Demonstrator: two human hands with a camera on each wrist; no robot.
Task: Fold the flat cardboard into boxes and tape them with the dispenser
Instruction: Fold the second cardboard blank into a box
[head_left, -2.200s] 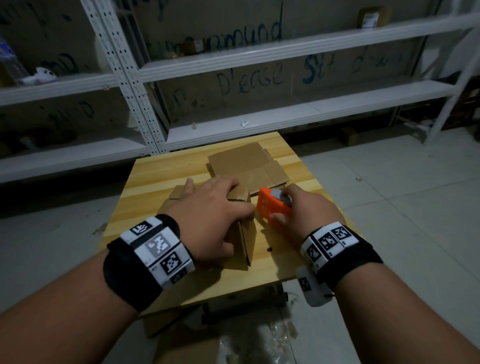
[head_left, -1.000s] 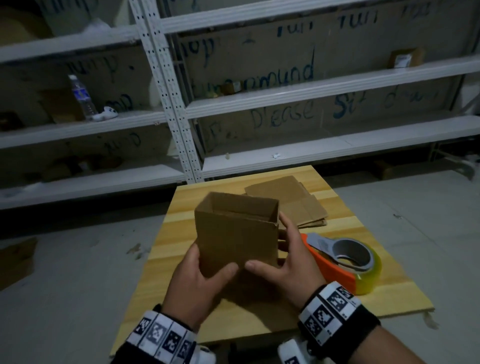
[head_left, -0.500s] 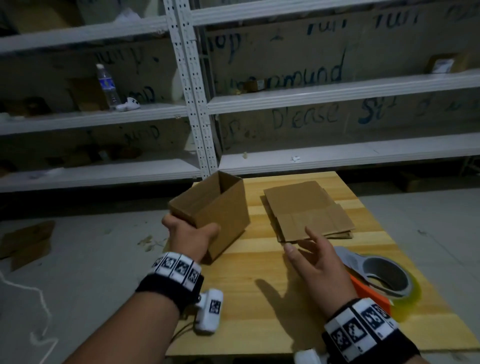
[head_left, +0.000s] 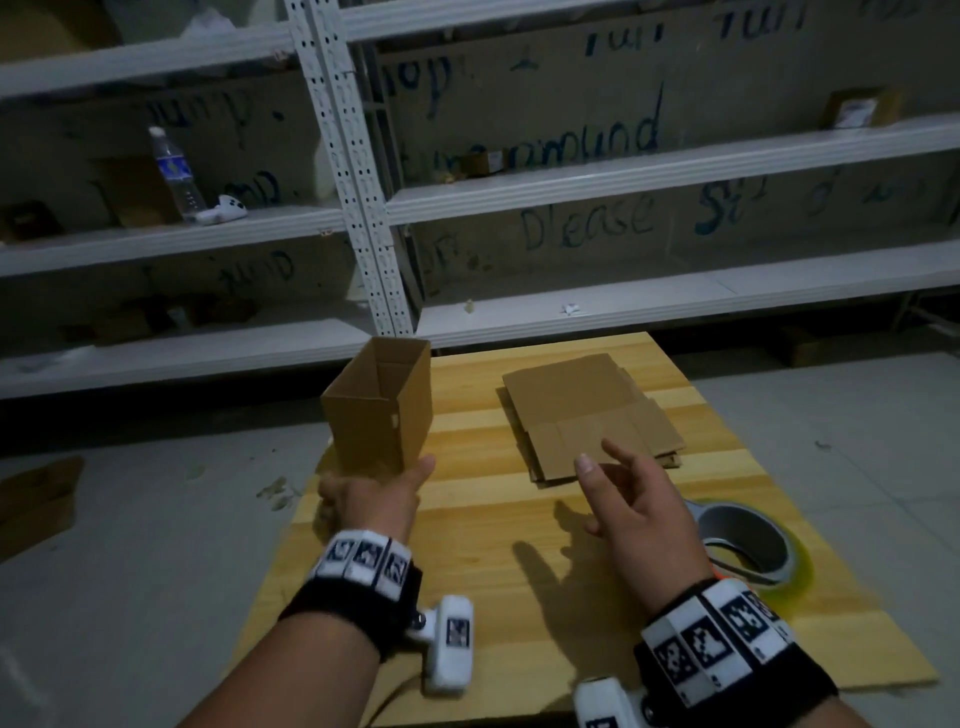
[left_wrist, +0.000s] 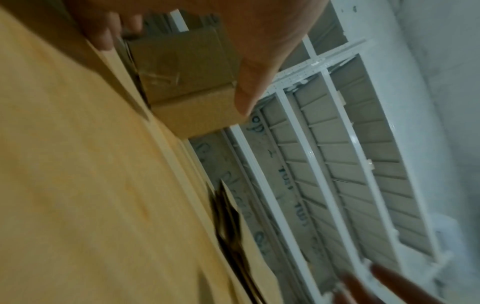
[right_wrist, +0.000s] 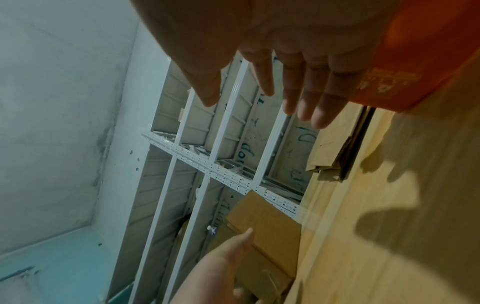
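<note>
A folded cardboard box (head_left: 379, 415) stands upright, top open, at the far left corner of the wooden table (head_left: 519, 571); tape shows on it (left_wrist: 187, 82). My left hand (head_left: 376, 480) is at its base with the thumb straight along the right side and the fingers spread past the left, not gripping. My right hand (head_left: 597, 488) hovers open, fingers spread, over the near edge of the flat cardboard stack (head_left: 582, 405). The orange tape dispenser (head_left: 748, 540) with its grey roll lies just right of my right wrist.
White metal shelving (head_left: 623, 171) runs behind the table, with a water bottle (head_left: 174, 171) on the left shelf. A cardboard scrap (head_left: 36, 499) lies on the floor at left. The box sits close to the table's left edge.
My left hand carried the box to the far left corner, set it down and loosened its grip. My right hand let go of the box and moved toward the flat stack.
</note>
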